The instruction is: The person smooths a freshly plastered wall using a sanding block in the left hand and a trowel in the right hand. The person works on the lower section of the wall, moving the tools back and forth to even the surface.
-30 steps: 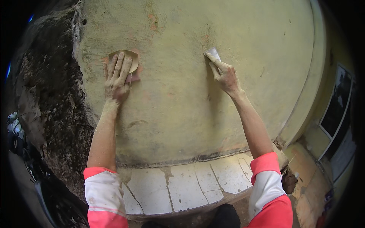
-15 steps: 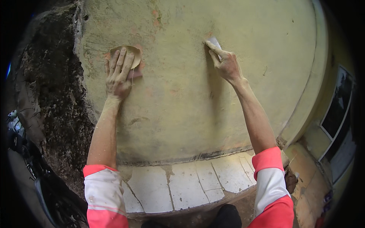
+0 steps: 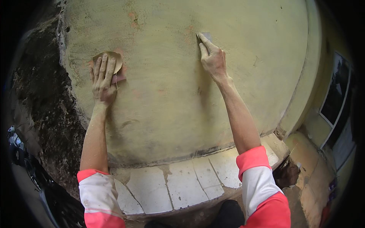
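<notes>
My left hand (image 3: 102,81) lies with its fingers outstretched over a round-edged tan sheet of sandpaper (image 3: 117,60), pressing it to the yellow-green wall (image 3: 163,98). A pinkish flat piece (image 3: 120,77) shows from under the sheet, beside the palm, with a thin thread hanging there. Further right, my right hand (image 3: 214,62) is closed around a small flat grey scraper (image 3: 206,36). Its index finger stretches along the blade, which meets the wall near a dark, orange-stained patch. The scraper's lower part is hidden in the hand. Pale dust coats both hands.
Below the wall runs a ledge of cracked white tiles (image 3: 150,190). Dark, rough bare masonry (image 3: 45,106) borders the wall on the left, with a motorbike (image 3: 42,186) beyond it. A white-framed window (image 3: 336,95) is at the right. Broken masonry (image 3: 287,173) juts at the ledge's right end.
The whole view has shifted, so the wall and both hands sit further left. Against the wall, my left hand with the sandpaper is slightly lower, and the right hand's scraper is slightly further right.
</notes>
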A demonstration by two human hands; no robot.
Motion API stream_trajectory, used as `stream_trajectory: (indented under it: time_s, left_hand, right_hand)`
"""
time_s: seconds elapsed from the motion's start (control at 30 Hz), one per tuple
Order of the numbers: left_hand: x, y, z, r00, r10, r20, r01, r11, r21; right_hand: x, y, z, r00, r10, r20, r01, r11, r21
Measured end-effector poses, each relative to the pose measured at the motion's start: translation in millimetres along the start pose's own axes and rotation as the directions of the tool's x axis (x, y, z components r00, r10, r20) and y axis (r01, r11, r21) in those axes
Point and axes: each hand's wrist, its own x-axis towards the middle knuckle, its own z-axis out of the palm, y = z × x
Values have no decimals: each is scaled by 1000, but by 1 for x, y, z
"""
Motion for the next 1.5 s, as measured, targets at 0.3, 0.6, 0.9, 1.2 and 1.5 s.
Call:
stream_trajectory:
  time_s: [0.3,0.6,0.9,1.2,1.5]
  left_hand:
    - [5,2,-5,1000,19,-16,-19,1000,-14]
    - [3,8,2,999,-29,-18,28,999,-35]
    - [-2,-3,4,999,-19,-30,17,998,-52]
    - [0,-2,0,999,-45,-3,45,996,-71]
    - [1,4,1,998,-68,-8,68,995,-78]
  right_hand:
    - [-24,30,-1,989,68,-128,-57,994,88]
    - [-100,77,24,968,-225,-108,221,974,-47]
    - [-96,55,30,995,-104,-8,104,995,13]
    - [-130,7,79,954,-246,171,268,955,-124]
    - [-170,19,89,950,-208,234,243,961,-130]
